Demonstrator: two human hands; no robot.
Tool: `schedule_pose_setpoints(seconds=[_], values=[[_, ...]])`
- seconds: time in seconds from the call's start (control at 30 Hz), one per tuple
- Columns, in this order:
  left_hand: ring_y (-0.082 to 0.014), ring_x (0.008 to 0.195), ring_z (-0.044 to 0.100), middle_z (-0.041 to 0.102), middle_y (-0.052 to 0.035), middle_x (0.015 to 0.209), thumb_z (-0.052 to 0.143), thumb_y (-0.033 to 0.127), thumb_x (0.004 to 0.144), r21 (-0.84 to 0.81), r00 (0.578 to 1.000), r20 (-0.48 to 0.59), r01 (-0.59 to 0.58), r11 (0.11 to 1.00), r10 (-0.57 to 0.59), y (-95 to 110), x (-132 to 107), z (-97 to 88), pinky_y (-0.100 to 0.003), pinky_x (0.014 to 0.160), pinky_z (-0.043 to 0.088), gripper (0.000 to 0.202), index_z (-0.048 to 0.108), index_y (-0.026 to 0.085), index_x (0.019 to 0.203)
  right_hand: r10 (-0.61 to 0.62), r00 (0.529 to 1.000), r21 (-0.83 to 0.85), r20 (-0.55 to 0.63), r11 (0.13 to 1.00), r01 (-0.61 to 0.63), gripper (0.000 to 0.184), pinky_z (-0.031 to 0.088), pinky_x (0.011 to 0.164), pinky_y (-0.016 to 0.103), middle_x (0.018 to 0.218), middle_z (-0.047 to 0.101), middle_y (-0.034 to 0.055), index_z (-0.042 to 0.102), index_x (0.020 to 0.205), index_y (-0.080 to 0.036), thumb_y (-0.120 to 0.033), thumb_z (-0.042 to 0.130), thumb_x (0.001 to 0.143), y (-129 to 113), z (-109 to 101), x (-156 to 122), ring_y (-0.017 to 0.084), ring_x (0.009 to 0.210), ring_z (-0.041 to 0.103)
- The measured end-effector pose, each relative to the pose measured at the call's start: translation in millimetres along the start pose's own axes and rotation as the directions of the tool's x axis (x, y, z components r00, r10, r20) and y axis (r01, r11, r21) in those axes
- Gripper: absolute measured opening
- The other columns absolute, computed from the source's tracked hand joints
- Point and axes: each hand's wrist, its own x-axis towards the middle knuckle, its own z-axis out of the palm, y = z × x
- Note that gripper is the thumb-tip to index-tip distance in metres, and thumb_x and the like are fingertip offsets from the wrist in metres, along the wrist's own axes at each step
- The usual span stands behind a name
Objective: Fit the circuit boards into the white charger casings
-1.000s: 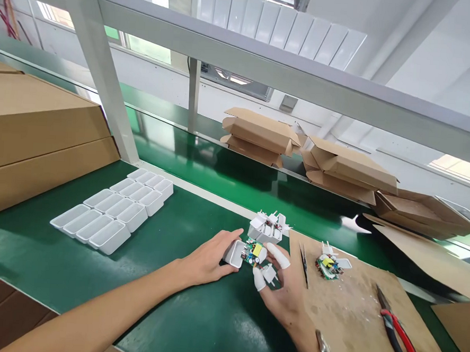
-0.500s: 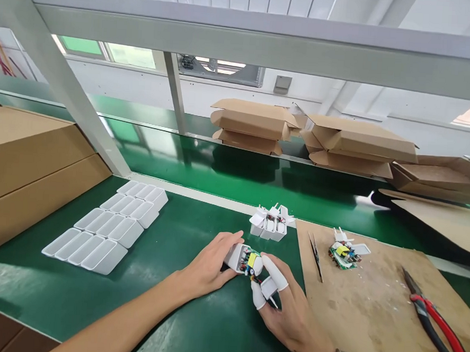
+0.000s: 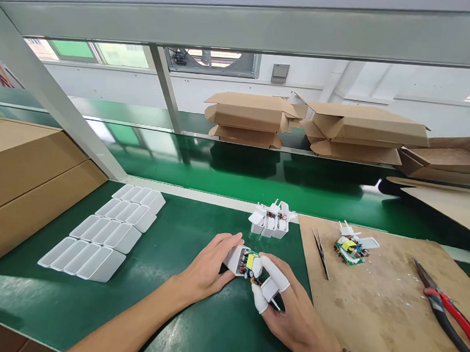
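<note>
My left hand (image 3: 212,267) is closed around a white plastic charger case (image 3: 233,259), its open end facing right. A circuit board (image 3: 250,262) with a yellow transformer sits partly inside that opening. White finger covers are on the thumb and forefinger of my right hand (image 3: 285,296), which pinch the board's outer end. A white plug piece with metal pins (image 3: 270,291) hangs by short wires between those fingers. Beyond my hands, several white cases with boards and plug pieces (image 3: 269,227) stand together on the green table (image 3: 200,216).
Rows of white cases (image 3: 108,226) lie at left beside a large carton (image 3: 28,179). On a brown board (image 3: 366,311) at right are tweezers (image 3: 321,254), a loose circuit board assembly (image 3: 351,248) and red-and-black pliers (image 3: 442,303). Cardboard boxes (image 3: 250,113) stand behind the green conveyor (image 3: 230,178).
The camera view has tilted and shifted slightly. Both hands keep their hold, and the circuit board appears a little deeper in the white case.
</note>
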Motion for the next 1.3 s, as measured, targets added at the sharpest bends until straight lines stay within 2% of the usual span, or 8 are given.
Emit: schedule_pose_setpoints(seconds=[0.1, 0.4, 0.8, 1.1, 1.3], values=[[-0.0284, 0.132, 0.054, 0.062, -0.0137, 0.141, 0.064, 0.021, 0.099, 0.005, 1.000, -0.004, -0.006, 1.000, 0.006, 0.2, 0.0, 0.0, -0.048, 0.107, 0.056, 0.078, 0.020, 0.029, 0.163, -0.015, 1.000, 0.001, -0.012, 1.000, 0.015, 0.066, 0.063, 0.103, 0.042, 0.136, 0.065, 0.0194, 0.036, 0.157, -0.018, -0.006, 0.054, 0.095, 0.8, 1.0, -0.2, 0.029, 0.129, 0.066], [-0.0283, 0.131, 0.055, 0.063, -0.0130, 0.141, 0.065, 0.021, 0.099, 0.013, 1.000, -0.001, -0.015, 1.000, 0.015, 1.7, 0.2, 0.6, -0.048, 0.107, 0.055, 0.081, 0.018, 0.029, 0.164, -0.007, 0.999, 0.034, -0.045, 0.999, 0.009, 0.063, 0.061, 0.106, 0.040, 0.137, 0.064, 0.0190, 0.039, 0.155, -0.018, -0.006, 0.056, 0.096, -3.1, -2.9, 2.9, 0.027, 0.130, 0.065], [-0.0298, 0.126, 0.057, 0.064, -0.0144, 0.136, 0.060, 0.016, 0.099, 0.151, 0.998, -0.059, -0.029, 0.988, 0.038, 5.7, 2.9, 1.4, -0.048, 0.103, 0.057, 0.079, 0.017, 0.025, 0.165, -0.025, 0.995, 0.037, -0.092, 0.999, 0.028, 0.063, 0.061, 0.107, 0.042, 0.135, 0.066, 0.0183, 0.043, 0.154, -0.018, -0.004, 0.059, 0.094, -7.2, -5.0, 3.7, 0.027, 0.128, 0.067], [-0.0291, 0.124, 0.058, 0.066, -0.0133, 0.135, 0.062, 0.019, 0.099, 0.107, 0.997, -0.060, -0.035, 0.994, 0.042, 7.0, 5.1, 2.3, -0.048, 0.102, 0.058, 0.079, 0.018, 0.027, 0.164, -0.060, 0.991, 0.022, -0.122, 0.998, 0.063, 0.065, 0.062, 0.105, 0.042, 0.135, 0.066, 0.0181, 0.043, 0.156, -0.019, -0.003, 0.058, 0.095, -2.9, 1.4, 0.8, 0.027, 0.128, 0.067], [-0.0293, 0.127, 0.058, 0.065, -0.0137, 0.136, 0.063, 0.020, 0.099, 0.095, 0.998, -0.041, -0.039, 0.995, 0.043, 6.1, 3.9, 2.4, -0.049, 0.105, 0.057, 0.080, 0.018, 0.027, 0.164, -0.069, 0.994, 0.020, -0.080, 0.997, 0.070, 0.065, 0.060, 0.107, 0.042, 0.136, 0.065, 0.0188, 0.042, 0.156, -0.017, -0.001, 0.057, 0.095, -0.8, 2.1, 0.3, 0.027, 0.132, 0.064]])
